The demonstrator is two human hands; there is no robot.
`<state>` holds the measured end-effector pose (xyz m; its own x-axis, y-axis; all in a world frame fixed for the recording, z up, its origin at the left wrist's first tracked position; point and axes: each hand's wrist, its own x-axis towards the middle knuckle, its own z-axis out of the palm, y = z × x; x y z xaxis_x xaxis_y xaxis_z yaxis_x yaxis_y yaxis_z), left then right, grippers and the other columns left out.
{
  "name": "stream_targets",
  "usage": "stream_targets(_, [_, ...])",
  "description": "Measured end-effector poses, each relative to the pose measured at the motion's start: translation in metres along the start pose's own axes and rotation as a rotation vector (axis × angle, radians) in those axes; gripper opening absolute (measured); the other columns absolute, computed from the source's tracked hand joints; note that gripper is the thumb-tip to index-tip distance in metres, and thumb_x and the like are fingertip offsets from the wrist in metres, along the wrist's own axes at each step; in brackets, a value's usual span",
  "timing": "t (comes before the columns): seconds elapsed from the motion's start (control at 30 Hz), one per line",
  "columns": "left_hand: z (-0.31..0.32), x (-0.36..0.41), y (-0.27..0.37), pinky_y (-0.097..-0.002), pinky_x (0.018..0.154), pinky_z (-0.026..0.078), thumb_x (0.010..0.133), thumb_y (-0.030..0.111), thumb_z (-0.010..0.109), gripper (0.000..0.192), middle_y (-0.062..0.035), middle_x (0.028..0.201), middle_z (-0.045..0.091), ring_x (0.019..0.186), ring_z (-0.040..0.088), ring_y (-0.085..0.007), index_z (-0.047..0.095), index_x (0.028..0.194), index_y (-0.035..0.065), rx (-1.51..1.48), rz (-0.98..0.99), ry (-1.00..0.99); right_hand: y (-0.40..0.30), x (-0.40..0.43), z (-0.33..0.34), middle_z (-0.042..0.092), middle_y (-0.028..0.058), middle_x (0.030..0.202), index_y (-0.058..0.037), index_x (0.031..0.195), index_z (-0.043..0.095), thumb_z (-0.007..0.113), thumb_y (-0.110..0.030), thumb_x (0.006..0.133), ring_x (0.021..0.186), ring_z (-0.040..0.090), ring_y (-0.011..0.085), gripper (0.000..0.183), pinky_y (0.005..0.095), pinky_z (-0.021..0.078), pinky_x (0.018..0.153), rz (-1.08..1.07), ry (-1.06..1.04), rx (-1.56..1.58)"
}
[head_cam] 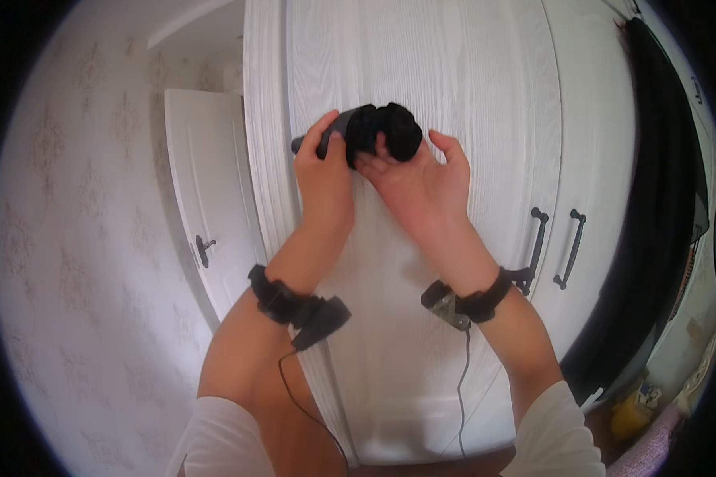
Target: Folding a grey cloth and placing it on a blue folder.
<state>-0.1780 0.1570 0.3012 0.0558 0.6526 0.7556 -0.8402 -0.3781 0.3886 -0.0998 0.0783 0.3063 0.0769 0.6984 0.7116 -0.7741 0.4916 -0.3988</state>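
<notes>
My left hand (325, 161) grips the grey end of a black and grey object (367, 122), raised in front of the white wardrobe door (406, 250). Its exact kind is not clear; a rounded black part (403, 132) forms its right end. My right hand (420, 179) is turned palm up under that black part. The right fingers reach beneath and around it, and the thumb stands apart to the right. Some of the fingertips are hidden behind the object.
Black straps with small devices circle the left wrist (280, 304) and the right wrist (483, 304), each trailing a thin cable. Dark handles (537, 250) stick out from the wardrobe. Black cloth (650, 197) hangs at right. A white room door (212, 179) stands at left beside patterned wallpaper (77, 238).
</notes>
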Motion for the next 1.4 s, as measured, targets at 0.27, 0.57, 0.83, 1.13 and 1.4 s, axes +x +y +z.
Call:
stream_targets(0.27, [0.028,0.064,0.019,-0.0276,0.074,0.045,0.082,0.003,0.046,0.025,-0.0133,0.096,0.06,0.084,0.056,-0.0198,0.06,0.103,0.0,0.3,0.293,0.036,-0.013,0.053,0.047,0.04,0.0109,0.098,-0.0058,0.107,0.046,0.047,-0.029,0.073,0.096,0.041,0.0282,0.041,0.0472,0.0277,0.097,-0.057,0.029,-0.006])
stream_targets(0.57, [0.046,0.117,0.026,-0.0317,0.073,0.047,0.08,0.008,0.049,0.024,-0.0171,0.09,0.063,0.081,0.061,-0.0267,0.063,0.099,0.0044,0.54,0.561,0.071,-0.024,0.093,0.08,0.039,0.0139,0.1,-0.0003,0.105,0.043,0.045,-0.027,0.075,0.1,0.04,0.0258,0.04,0.0637,0.0154,0.101,-0.153,0.127,-0.056])
stream_targets(0.83, [0.046,0.116,0.025,-0.0327,0.078,0.045,0.081,0.007,0.049,0.023,-0.0159,0.095,0.062,0.086,0.059,-0.0275,0.061,0.101,0.0046,0.579,0.571,0.041,-0.033,0.092,0.076,0.036,0.0151,0.11,-0.0029,0.109,0.042,0.047,-0.03,0.073,0.109,0.035,0.0261,0.046,0.0545,0.0164,0.102,-0.099,0.108,-0.118])
stream_targets(1.13, [0.057,0.097,0.032,-0.0315,0.08,0.044,0.08,0.003,0.051,0.023,-0.0163,0.097,0.061,0.09,0.058,-0.0267,0.06,0.102,0.0024,0.533,0.656,-0.043,-0.05,0.081,0.083,0.034,0.0183,0.114,0.0022,0.121,0.034,0.047,-0.03,0.075,0.115,0.033,0.035,0.057,0.0562,0.0109,0.105,-0.099,0.119,-0.102])
stream_targets(1.4, [0.095,0.132,-0.004,-0.0315,0.079,0.044,0.078,0.002,0.051,0.021,-0.0166,0.092,0.063,0.086,0.059,-0.0269,0.061,0.097,0.0008,0.363,0.709,-0.152,-0.098,0.093,0.069,0.039,0.0192,0.103,0.0018,0.111,0.04,0.05,-0.036,0.074,0.107,0.037,0.038,0.054,0.0515,0.0166,0.104,-0.184,0.097,-0.355])
